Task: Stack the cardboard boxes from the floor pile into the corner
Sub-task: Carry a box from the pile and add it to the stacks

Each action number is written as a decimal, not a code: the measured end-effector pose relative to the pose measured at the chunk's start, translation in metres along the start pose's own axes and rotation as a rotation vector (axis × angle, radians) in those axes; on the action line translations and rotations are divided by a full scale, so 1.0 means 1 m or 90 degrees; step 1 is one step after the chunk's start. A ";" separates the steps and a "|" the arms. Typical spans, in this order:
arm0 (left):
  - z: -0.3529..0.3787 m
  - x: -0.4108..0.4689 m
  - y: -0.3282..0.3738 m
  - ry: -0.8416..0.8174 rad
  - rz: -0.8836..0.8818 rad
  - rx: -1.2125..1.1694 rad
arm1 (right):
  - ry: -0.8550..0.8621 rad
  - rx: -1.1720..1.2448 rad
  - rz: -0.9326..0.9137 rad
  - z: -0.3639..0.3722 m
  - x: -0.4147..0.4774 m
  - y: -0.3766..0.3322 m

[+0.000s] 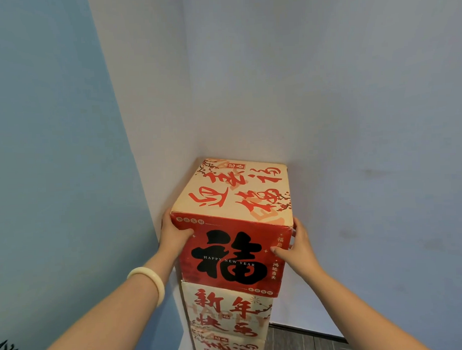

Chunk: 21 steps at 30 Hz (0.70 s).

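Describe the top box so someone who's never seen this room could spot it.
Look into the corner where the pale walls meet: it is the top box of the stack, held between left hand and right hand. Only its front is red with a large black character; the box below is cream.

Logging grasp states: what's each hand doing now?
Left hand: grips the top box at its left front edge.
Right hand: grips the same box at its right front edge.

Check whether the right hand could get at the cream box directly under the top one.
Probably yes: the cream box shows a bare front just below the right hand, with open space on that side. That hand grips the top box, though, and must let go first.
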<state>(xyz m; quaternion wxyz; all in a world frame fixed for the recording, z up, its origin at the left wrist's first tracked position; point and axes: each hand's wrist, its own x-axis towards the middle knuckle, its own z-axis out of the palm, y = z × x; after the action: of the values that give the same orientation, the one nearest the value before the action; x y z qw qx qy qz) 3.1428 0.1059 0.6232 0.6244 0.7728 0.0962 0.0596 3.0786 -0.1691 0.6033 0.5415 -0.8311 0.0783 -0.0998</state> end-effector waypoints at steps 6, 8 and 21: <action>-0.003 -0.003 -0.022 -0.035 -0.054 -0.011 | -0.042 -0.031 0.021 0.003 -0.006 0.023; -0.004 -0.003 -0.032 -0.048 -0.071 0.003 | -0.063 -0.031 0.060 0.004 -0.009 0.035; 0.012 0.010 -0.169 -0.154 -0.215 0.166 | -0.170 -0.073 0.294 0.057 -0.018 0.138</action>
<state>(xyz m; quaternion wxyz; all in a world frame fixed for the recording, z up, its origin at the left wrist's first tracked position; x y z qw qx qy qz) 3.1424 0.1302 0.4555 0.5275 0.8214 0.1555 -0.1511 3.0726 -0.1695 0.4534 0.5075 -0.8263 0.1990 0.1418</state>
